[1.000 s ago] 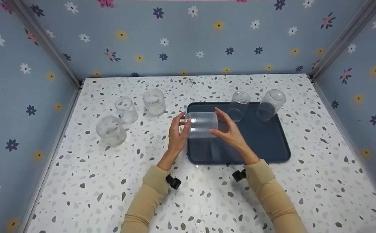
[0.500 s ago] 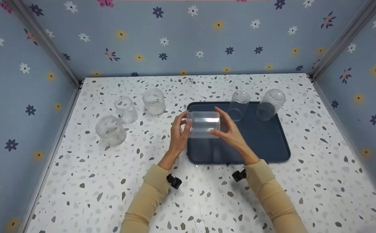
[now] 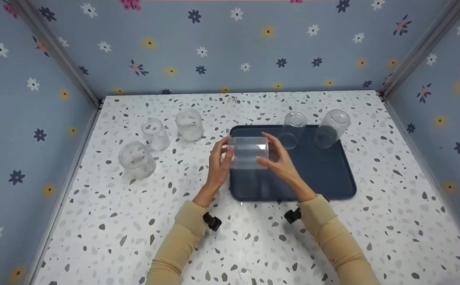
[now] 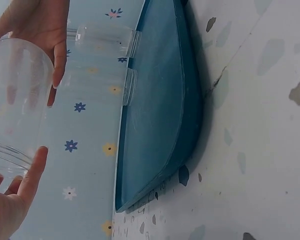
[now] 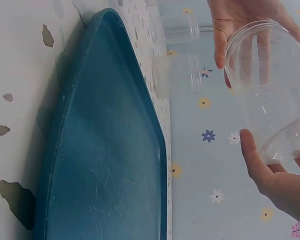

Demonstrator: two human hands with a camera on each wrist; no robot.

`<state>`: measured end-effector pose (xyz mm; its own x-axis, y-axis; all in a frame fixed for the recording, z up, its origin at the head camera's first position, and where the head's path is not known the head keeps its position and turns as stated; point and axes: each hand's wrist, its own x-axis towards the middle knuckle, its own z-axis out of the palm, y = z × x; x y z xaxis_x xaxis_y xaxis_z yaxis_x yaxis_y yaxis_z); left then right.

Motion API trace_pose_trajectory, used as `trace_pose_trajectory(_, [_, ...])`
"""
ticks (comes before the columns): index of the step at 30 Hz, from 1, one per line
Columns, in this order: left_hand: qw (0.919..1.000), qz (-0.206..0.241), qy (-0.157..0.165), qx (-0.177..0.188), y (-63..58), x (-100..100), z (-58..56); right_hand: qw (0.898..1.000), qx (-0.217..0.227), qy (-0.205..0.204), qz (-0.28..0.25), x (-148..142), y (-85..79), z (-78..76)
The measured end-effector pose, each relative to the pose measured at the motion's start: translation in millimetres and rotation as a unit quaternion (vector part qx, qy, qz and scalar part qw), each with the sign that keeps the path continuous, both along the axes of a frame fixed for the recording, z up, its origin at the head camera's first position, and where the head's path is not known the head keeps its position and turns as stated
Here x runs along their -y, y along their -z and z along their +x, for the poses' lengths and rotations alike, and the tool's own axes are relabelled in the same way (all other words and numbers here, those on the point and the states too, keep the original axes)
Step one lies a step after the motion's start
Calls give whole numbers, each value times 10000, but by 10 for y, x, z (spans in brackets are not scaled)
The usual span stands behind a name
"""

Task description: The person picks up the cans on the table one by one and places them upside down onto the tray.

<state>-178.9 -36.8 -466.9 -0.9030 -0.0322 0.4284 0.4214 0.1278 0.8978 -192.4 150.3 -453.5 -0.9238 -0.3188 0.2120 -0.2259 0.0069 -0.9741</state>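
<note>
A clear jar (image 3: pixel 249 153) lies sideways in the air above the left part of the dark blue tray (image 3: pixel 313 176). My left hand (image 3: pixel 218 165) grips its ridged mouth end, thumb in front and fingers behind. Around the base end, my right hand (image 3: pixel 284 163) holds it between thumb and fingers. The right wrist view shows the jar (image 5: pixel 272 95) see-through with nothing inside, its threaded rim against the left hand (image 5: pixel 250 25). Two more clear jars, one slimmer (image 3: pixel 293 126) and one wider (image 3: pixel 333 124), stand mouth-down on the tray's back right part.
Left of the tray, a wide jar (image 3: pixel 138 160), a narrower jar (image 3: pixel 155 135) and another wide jar (image 3: pixel 190 126) stand mouth-up on the speckled white table (image 3: pixel 134 221). Flowered blue panels (image 3: pixel 230 47) enclose the back and both sides.
The held jar has shifted very slightly right, and the left hand has moved with it. The right hand and the standing jars look the same.
</note>
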Motion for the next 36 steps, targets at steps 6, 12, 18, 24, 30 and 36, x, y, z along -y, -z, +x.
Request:
trace_pose_trajectory(6, [9998,66,88,154,72,22,-40,9999,61,157,41,30,1,1])
trace_pose_trajectory(12, [9996,210,160,119,-5,42,-28,9996,-128,233,82,74,-54,14])
trace_pose_trajectory(18, [9999,13,-131,-8,-47,64,-45,9985,-323,261,361,95,-120,-10])
trace_pose_trajectory(24, [9980,121,-577,-229,-74,102,-87,9952,-349,405,820,100,-189,-48])
trace_pose_trajectory(30, [9946,10,-1005,-247,83,188,-240,9880,-438,585,1362,80,-215,-98])
trace_pose_trajectory(36, [9904,-272,-1295,-404,232,309,-389,9819,-528,736,1664,1,0,-282])
